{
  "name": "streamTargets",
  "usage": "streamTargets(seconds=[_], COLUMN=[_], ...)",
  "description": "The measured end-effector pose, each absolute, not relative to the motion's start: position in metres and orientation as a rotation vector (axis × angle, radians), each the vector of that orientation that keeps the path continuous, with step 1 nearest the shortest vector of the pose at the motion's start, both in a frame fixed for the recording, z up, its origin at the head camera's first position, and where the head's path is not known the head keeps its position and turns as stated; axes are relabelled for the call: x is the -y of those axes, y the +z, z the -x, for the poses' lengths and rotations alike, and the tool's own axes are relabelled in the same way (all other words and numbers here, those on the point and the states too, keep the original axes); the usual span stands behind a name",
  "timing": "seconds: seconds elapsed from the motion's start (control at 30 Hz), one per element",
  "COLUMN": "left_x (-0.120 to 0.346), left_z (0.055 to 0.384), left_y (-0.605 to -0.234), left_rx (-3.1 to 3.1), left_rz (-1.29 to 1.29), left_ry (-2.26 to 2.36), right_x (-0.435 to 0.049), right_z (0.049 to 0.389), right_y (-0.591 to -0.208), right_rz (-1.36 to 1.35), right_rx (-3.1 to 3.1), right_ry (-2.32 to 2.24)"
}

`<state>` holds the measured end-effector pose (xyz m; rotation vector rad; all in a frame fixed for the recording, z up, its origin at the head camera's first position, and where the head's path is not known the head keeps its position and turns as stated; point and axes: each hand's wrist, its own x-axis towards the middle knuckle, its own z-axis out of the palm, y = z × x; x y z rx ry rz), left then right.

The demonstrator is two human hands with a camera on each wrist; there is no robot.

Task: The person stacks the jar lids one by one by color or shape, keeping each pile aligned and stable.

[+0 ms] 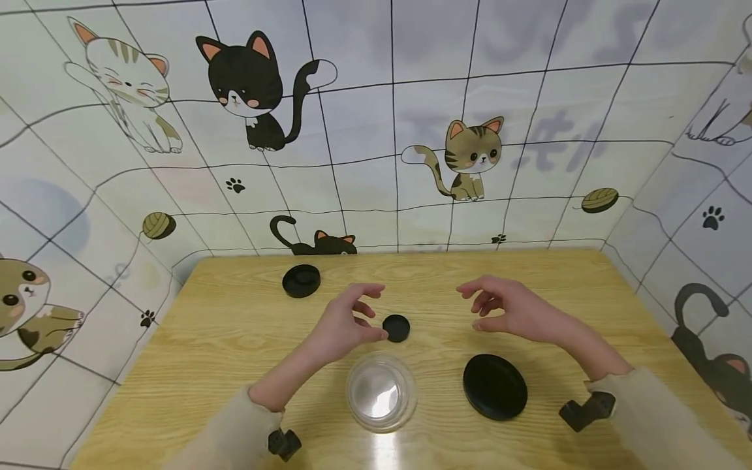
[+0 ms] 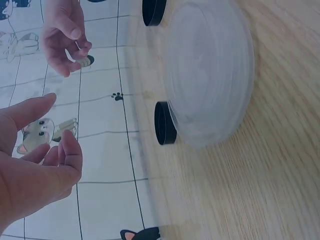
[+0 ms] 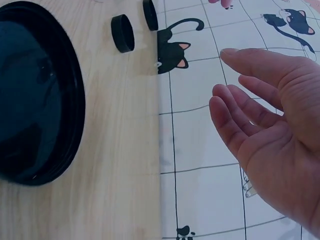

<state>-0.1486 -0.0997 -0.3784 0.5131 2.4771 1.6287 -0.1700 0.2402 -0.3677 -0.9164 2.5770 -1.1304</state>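
My left hand (image 1: 343,329) hovers with fingers loosely curved and nothing between them. In the head view its thumb tip reaches the edge of a small round black cap (image 1: 396,328). Across from it, my right hand (image 1: 517,312) is also raised, fingers bent, thumb apart, holding nothing. A clear round plastic container (image 1: 378,395) stands nearest the body, between the forearms. Below the right hand lies a large round black lid (image 1: 495,387); the right wrist view shows its raised rim (image 3: 80,95). The palms face each other across a gap.
A medium round black lid (image 1: 301,281) lies toward the table's back left. The wooden table (image 1: 235,339) meets a wall covering (image 1: 364,130) printed with cats and grid lines, which encloses the back and both sides. Black wrist mounts (image 1: 587,410) sit at the cuffs.
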Motion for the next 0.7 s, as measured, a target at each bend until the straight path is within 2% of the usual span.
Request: streamTargets(seconds=[0.7], left_x=[0.142], left_z=[0.163], left_y=[-0.363], left_rx=[-2.558], left_rz=[-0.457], left_ry=[1.645], right_x=[-0.183], right_z=[0.217], right_y=[-0.356], right_rz=[0.969], right_rx=[-2.549], right_ry=[-1.257])
